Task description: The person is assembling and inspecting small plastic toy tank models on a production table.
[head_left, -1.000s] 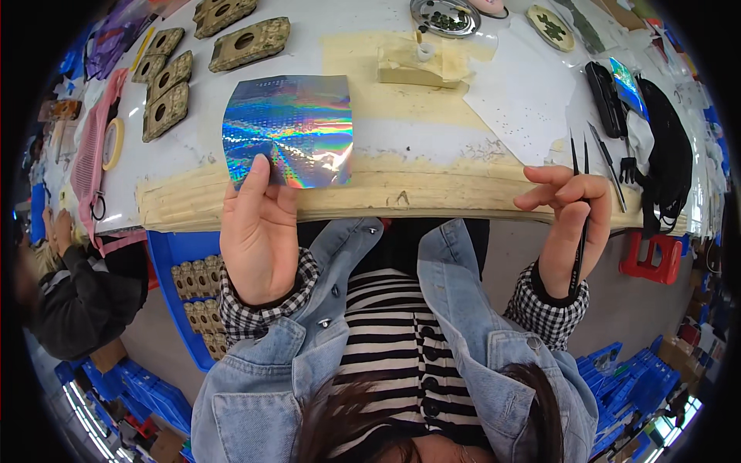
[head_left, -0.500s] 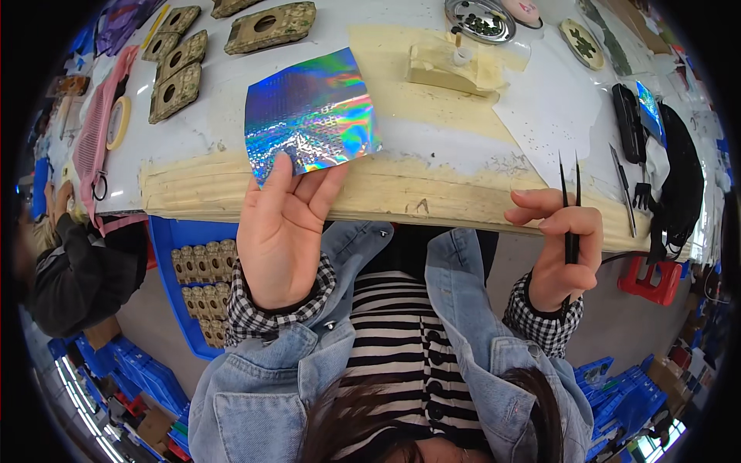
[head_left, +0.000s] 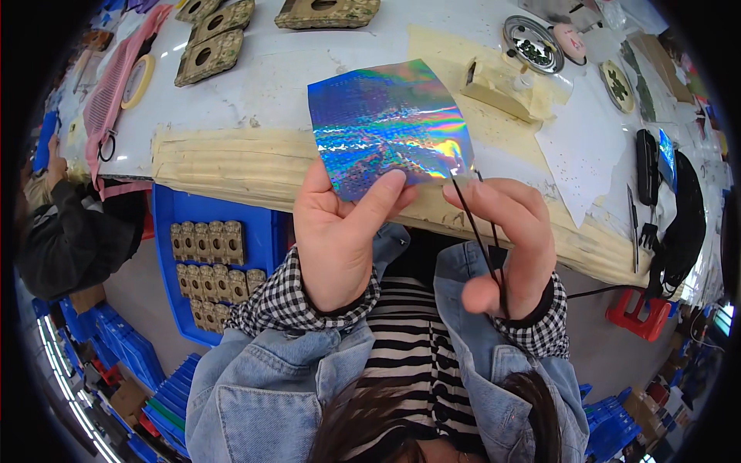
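Observation:
My left hand (head_left: 340,243) pinches the lower edge of a shiny holographic sheet (head_left: 386,116), thumb on top and fingers underneath. The sheet is slightly curved, covered with rows of tiny marks, and held over the table's front edge. In my right hand (head_left: 525,239) is a pair of black tweezers (head_left: 502,289), their points directed up and to the left. The tips are apart and lie close to the sheet's lower right corner; whether they touch it I cannot tell. Whatever may sit between the tips is too small to make out.
Camouflage-patterned hulls with round holes (head_left: 328,9) lie at the far left. A yellowish block (head_left: 502,96), a round metal dish (head_left: 532,45) and a white paper (head_left: 583,154) are farther right. Below the table's left, a blue tray (head_left: 174,289) holds small camouflage parts. Another person (head_left: 69,239) sits at left.
The tweezers have swung left and tilted, bringing their tips to the sheet's corner. My left hand and the sheet have shifted right. The whole view has shifted too.

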